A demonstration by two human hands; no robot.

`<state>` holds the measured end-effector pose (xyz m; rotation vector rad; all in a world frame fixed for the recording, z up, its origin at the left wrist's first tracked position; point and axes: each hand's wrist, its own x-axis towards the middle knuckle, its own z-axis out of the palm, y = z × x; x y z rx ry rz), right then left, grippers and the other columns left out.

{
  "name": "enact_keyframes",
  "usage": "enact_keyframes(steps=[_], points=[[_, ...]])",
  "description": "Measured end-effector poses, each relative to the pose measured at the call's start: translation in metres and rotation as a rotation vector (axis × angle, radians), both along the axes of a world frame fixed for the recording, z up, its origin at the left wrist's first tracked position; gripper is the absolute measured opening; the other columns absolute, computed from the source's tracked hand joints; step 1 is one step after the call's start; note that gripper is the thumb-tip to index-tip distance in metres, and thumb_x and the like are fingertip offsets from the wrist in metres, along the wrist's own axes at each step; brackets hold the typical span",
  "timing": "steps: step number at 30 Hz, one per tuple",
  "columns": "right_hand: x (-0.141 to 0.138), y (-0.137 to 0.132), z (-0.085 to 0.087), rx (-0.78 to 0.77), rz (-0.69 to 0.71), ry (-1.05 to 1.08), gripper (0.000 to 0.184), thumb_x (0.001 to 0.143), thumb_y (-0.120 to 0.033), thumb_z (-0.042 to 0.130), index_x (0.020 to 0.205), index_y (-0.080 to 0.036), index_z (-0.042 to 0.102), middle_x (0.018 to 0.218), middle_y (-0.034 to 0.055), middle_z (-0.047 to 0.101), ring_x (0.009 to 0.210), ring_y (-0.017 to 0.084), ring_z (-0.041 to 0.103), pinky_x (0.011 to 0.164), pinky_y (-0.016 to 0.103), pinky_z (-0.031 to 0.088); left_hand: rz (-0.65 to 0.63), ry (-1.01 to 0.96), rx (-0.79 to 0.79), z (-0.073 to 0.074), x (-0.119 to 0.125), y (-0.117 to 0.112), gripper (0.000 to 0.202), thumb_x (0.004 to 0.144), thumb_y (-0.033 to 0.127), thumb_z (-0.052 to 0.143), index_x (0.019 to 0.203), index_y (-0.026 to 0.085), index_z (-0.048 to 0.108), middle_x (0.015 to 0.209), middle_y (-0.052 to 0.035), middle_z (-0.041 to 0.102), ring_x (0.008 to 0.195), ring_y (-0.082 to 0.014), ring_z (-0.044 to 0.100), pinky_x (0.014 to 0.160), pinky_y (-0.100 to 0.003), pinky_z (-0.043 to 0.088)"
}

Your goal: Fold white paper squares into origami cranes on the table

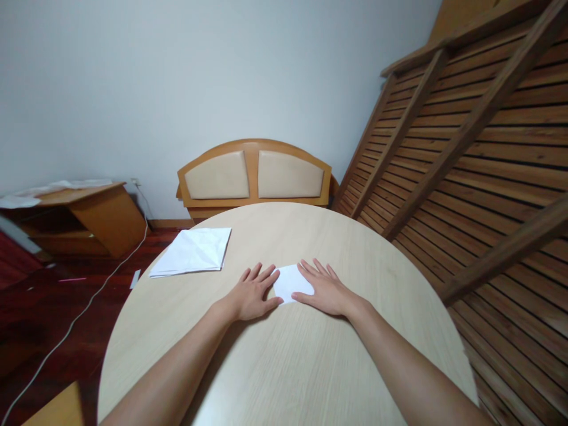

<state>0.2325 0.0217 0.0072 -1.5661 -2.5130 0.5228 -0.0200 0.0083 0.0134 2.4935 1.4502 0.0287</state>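
Observation:
A small folded white paper (pixel 289 280) lies near the middle of a round light-wood table (pixel 284 361). My left hand (pixel 252 293) lies flat on the table with fingers stretched out, its fingertips touching the paper's left edge. My right hand (pixel 323 288) also lies flat with fingers spread, pressing on the paper's right side and covering part of it. A stack of larger white sheets (pixel 193 251) rests at the table's far left, apart from both hands.
A padded wooden headboard (pixel 254 173) leans on the wall behind the table. A slatted wooden frame (pixel 470 148) stands tilted at the right. A low wooden cabinet (pixel 84 216) is at the left, and a white cable (pixel 89 305) runs across the dark red floor.

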Motion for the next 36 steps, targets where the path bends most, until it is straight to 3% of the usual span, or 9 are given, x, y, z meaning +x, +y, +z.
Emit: enact_keyframes(steps=[4, 8, 15, 19, 23, 28, 31, 36], points=[[-0.001, -0.001, 0.003, 0.115, 0.029, 0.036, 0.080, 0.091, -0.068, 0.044, 0.154, -0.020, 0.033, 0.164, 0.0075, 0.022, 0.153, 0.032, 0.008, 0.121, 0.057, 0.003, 0.005, 0.015, 0.009, 0.001, 0.001, -0.001, 0.080, 0.092, 0.069, 0.037, 0.157, 0.025, 0.022, 0.165, -0.0029, 0.014, 0.151, -0.0392, 0.007, 0.120, -0.059, 0.013], [-0.014, -0.005, 0.004, 0.115, 0.184, 0.096, 0.065, 0.098, -0.057, 0.038, 0.155, -0.026, 0.031, 0.163, 0.0044, 0.026, 0.153, 0.025, 0.013, 0.123, 0.052, 0.007, 0.000, 0.018, 0.011, -0.001, 0.002, -0.001, 0.080, 0.092, 0.069, 0.035, 0.158, 0.026, 0.020, 0.165, -0.0039, 0.013, 0.151, -0.0386, 0.006, 0.120, -0.059, 0.012], [-0.012, -0.005, -0.001, 0.032, 0.173, 0.086, 0.071, 0.096, -0.062, 0.040, 0.156, -0.027, 0.027, 0.165, 0.0064, 0.020, 0.153, 0.028, 0.012, 0.121, 0.056, 0.006, -0.043, -0.003, 0.017, 0.005, -0.002, -0.001, 0.081, 0.091, 0.066, 0.044, 0.157, 0.023, 0.023, 0.165, -0.0088, 0.013, 0.151, -0.0374, 0.006, 0.120, -0.058, 0.013], [-0.009, -0.004, 0.002, 0.051, 0.179, 0.097, 0.070, 0.095, -0.060, 0.045, 0.155, -0.029, 0.030, 0.164, 0.0067, 0.023, 0.152, 0.029, 0.015, 0.121, 0.057, 0.005, -0.135, -0.110, 0.112, 0.008, 0.000, -0.001, 0.069, 0.098, 0.054, 0.039, 0.157, 0.024, 0.021, 0.165, -0.0080, 0.011, 0.153, -0.0291, 0.006, 0.122, -0.053, 0.010], [-0.010, -0.003, 0.003, 0.063, 0.198, 0.099, 0.070, 0.094, -0.058, 0.047, 0.155, -0.030, 0.029, 0.163, 0.0060, 0.025, 0.152, 0.029, 0.017, 0.121, 0.056, 0.006, -0.237, -0.162, 0.075, 0.001, 0.004, -0.001, 0.064, 0.102, 0.048, 0.033, 0.158, 0.023, 0.017, 0.164, -0.0081, 0.017, 0.152, -0.0235, 0.017, 0.122, -0.046, 0.017], [-0.001, 0.002, 0.001, 0.046, 0.093, 0.038, 0.076, 0.094, -0.066, 0.040, 0.156, -0.025, 0.027, 0.164, 0.0069, 0.022, 0.152, 0.032, 0.014, 0.121, 0.058, 0.007, -0.228, -0.131, 0.082, -0.006, 0.007, -0.003, 0.065, 0.101, 0.050, 0.035, 0.157, 0.018, 0.023, 0.163, -0.0114, 0.022, 0.151, -0.0257, 0.020, 0.122, -0.047, 0.019], [0.002, 0.002, 0.004, 0.098, 0.024, 0.031, 0.073, 0.096, -0.061, 0.039, 0.155, -0.020, 0.031, 0.162, 0.0091, 0.026, 0.152, 0.032, 0.014, 0.121, 0.058, 0.007, -0.196, -0.111, 0.076, -0.006, 0.009, -0.005, 0.065, 0.100, 0.049, 0.036, 0.156, 0.017, 0.025, 0.163, -0.0112, 0.022, 0.151, -0.0273, 0.017, 0.122, -0.048, 0.018], [-0.015, -0.002, 0.006, 0.176, 0.145, 0.122, 0.062, 0.100, -0.052, 0.036, 0.155, -0.022, 0.032, 0.161, 0.0062, 0.031, 0.152, 0.024, 0.018, 0.123, 0.050, 0.009, -0.203, -0.109, 0.090, -0.006, 0.011, -0.005, 0.064, 0.100, 0.050, 0.034, 0.157, 0.021, 0.023, 0.164, -0.0082, 0.020, 0.152, -0.0277, 0.015, 0.122, -0.049, 0.017]])
